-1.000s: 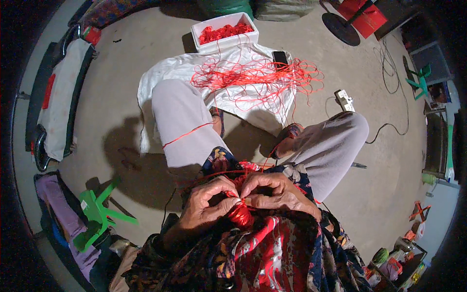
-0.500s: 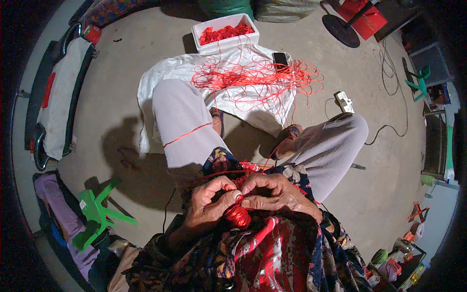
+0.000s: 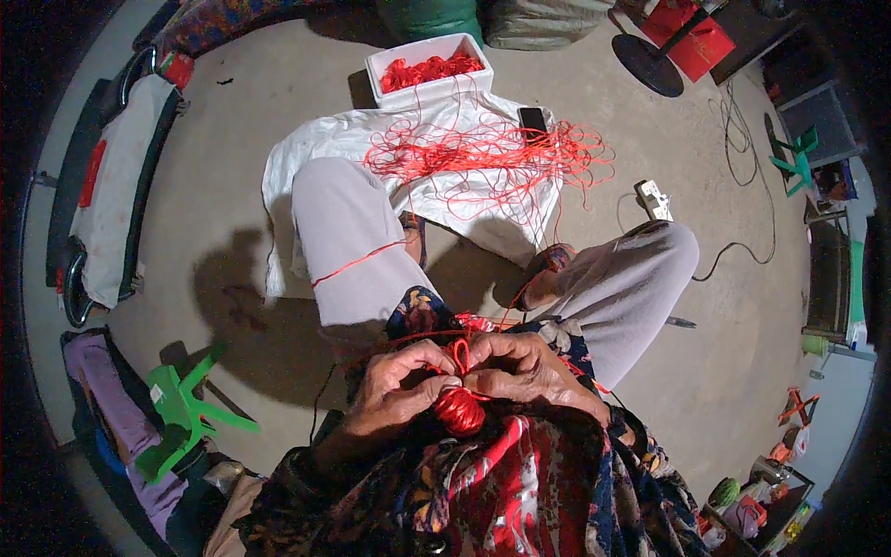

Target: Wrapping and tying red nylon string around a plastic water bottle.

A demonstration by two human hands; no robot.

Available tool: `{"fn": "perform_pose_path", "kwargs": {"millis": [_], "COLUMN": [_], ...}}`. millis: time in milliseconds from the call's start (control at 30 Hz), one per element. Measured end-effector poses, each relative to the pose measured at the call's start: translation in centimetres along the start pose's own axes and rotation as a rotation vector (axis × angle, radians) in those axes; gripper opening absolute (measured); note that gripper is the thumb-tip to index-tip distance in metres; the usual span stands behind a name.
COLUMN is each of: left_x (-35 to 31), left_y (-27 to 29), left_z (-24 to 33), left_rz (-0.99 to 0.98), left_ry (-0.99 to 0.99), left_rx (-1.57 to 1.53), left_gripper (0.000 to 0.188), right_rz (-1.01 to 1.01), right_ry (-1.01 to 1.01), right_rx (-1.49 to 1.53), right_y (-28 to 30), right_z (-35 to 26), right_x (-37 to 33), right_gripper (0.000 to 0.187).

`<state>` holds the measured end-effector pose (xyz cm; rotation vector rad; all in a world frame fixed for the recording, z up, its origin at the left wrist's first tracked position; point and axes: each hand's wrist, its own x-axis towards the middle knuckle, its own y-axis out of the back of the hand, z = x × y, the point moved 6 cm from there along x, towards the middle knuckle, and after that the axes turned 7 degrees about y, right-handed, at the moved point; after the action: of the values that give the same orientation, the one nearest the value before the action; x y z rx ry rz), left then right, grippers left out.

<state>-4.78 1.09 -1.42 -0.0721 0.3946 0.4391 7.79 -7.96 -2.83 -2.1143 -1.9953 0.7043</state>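
Above my lap, my left hand (image 3: 405,382) and my right hand (image 3: 522,373) face each other with thumbs and fingers pinched on red cord. A small loop of the cord (image 3: 461,351) stands up between the fingertips. Just below the thumbs sits a shiny, rounded red bundle (image 3: 458,414), which looks like wound cord. A strand of cord runs out under my right thumb. More red cord crosses my knee (image 3: 362,262). The exact crossing of the strands at my fingertips is partly hidden.
Loose red cord (image 3: 445,153) spreads over a white sheet (image 3: 306,139) on the floor. Beyond stands a white box (image 3: 432,91) holding more cord; a phone (image 3: 533,123) lies near. A power strip (image 3: 653,200) is at right, a green stool (image 3: 186,413) at left.
A loop of red cord now rises between my fingertips, where none showed before. My thumbs have shifted slightly, and the red bundle below them is turned a little and more exposed.
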Motion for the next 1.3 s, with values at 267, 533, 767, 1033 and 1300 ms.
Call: {"fn": "perform_pose_path", "kwargs": {"millis": [267, 533, 767, 1033, 1300], "left_x": [-0.2, -0.6, -0.8, -0.6, -0.6], "left_y": [-0.3, 0.0, 0.5, 1.2, 1.5], "left_z": [0.1, -0.6, 0.3, 1.5, 0.8], "left_rz": [0.023, 0.043, 0.250, 0.074, -0.023], "left_ry": [-0.017, -0.059, -0.269, -0.259, -0.124], "left_rx": [-0.098, -0.104, 0.031, -0.035, -0.243], "left_gripper": [0.009, 0.008, 0.008, 0.009, 0.011], "right_rz": [0.032, -0.025, 0.000, 0.080, 0.111], "right_ry": [0.023, -0.035, 0.051, 0.022, 0.043], "right_rx": [-0.044, -0.056, 0.036, 0.067, 0.003], "right_y": [0.2, -0.6, 0.1, 0.4, 0.9], "right_z": [0.3, -0.6, 0.2, 0.0, 0.3], "right_x": [0.0, -0.1, 0.1, -0.6, -0.5], "right_gripper": [0.012, 0.013, 0.010, 0.008, 0.011]}}
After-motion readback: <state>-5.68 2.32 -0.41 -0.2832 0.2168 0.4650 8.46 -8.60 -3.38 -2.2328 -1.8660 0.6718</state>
